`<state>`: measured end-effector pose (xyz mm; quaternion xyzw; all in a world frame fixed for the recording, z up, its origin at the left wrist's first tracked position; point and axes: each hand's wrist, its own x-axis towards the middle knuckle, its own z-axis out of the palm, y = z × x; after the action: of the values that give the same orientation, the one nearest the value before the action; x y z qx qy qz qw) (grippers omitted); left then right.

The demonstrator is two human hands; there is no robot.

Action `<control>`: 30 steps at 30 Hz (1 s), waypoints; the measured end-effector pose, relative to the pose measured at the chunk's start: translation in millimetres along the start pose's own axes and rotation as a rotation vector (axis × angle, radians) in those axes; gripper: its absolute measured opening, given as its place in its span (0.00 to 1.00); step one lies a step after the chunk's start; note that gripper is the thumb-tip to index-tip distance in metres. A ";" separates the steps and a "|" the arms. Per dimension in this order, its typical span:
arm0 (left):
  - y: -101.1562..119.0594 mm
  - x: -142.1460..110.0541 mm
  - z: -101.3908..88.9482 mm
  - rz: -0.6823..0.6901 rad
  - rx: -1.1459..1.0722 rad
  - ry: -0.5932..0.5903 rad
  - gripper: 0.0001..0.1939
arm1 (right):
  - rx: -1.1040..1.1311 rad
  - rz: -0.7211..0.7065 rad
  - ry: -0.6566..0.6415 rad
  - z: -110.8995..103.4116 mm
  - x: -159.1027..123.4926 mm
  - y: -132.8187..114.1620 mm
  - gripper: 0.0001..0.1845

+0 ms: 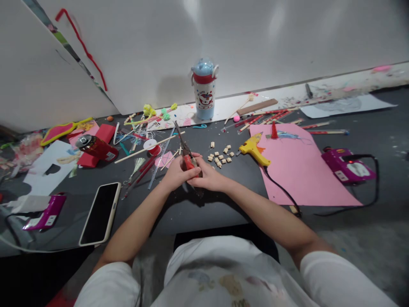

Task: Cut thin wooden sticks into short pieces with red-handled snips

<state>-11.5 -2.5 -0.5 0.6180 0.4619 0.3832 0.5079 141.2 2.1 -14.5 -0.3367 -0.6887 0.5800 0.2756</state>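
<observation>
My left hand [177, 174] and my right hand [209, 175] meet over the near middle of the table. Both are closed around what look like red-handled scissors [189, 161], with the dark blade pointing away from me. Fingers hide part of the handles, so how wide the blades stand cannot be told. A thin wooden stick [143, 149] runs at a slant up to the blade; whether it touches is unclear. Just right of my hands lie several small pale wooden pieces [223, 160] in a loose cluster. Left of them are a red ribbon spool [152, 147] and a pale tassel [137, 166].
A yellow glue gun [255, 150] rests on pink paper [297, 175], its cord trailing to the front edge. A bottle [204, 89] stands at the back. Leftward are a drink can [97, 148], a phone [100, 214] and a purple power strip [47, 213]; another purple power box [347, 166] sits right.
</observation>
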 end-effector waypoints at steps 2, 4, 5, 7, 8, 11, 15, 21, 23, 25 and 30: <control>1.6 0.4 -0.6 -0.001 0.007 0.022 0.33 | 0.019 -0.036 0.001 0.6 -0.2 -0.2 0.40; 2.5 0.3 -1.0 -0.002 0.008 0.043 0.33 | 0.046 -0.069 0.003 1.7 0.4 1.7 0.44; 2.5 0.2 -0.9 -0.005 0.005 0.051 0.32 | 0.056 -0.078 0.006 2.4 0.9 3.0 0.45; 1.4 0.1 -0.4 -0.021 -0.015 0.066 0.32 | 0.074 -0.079 0.010 3.8 1.8 5.5 0.47; 0.4 0.1 0.0 -0.032 -0.030 0.072 0.32 | 0.082 -0.071 0.011 4.5 2.1 6.5 0.47; -2.5 0.4 1.0 -0.056 -0.066 0.091 0.32 | 0.123 -0.038 0.000 5.9 2.6 7.9 0.48; -1.9 0.2 1.8 -0.071 -0.071 0.108 0.31 | 0.169 -0.031 -0.018 6.5 2.8 8.0 0.48; -0.4 -0.8 1.9 -0.065 -0.044 0.124 0.31 | 0.187 -0.037 -0.021 6.4 3.9 9.0 0.48; -1.7 -1.0 1.7 -0.065 -0.049 0.128 0.32 | 0.188 -0.039 -0.020 6.3 3.9 8.9 0.47; -2.8 -0.8 1.3 -0.066 -0.056 0.129 0.32 | 0.195 -0.046 -0.020 6.4 3.7 8.5 0.46; -3.6 2.4 -0.4 -0.096 -0.055 0.069 0.33 | 0.181 0.010 0.010 6.6 3.6 5.8 0.42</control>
<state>-11.9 0.1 -4.0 0.5673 0.4976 0.3919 0.5263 134.7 1.4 -21.4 -0.3168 -0.6305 0.6394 0.3054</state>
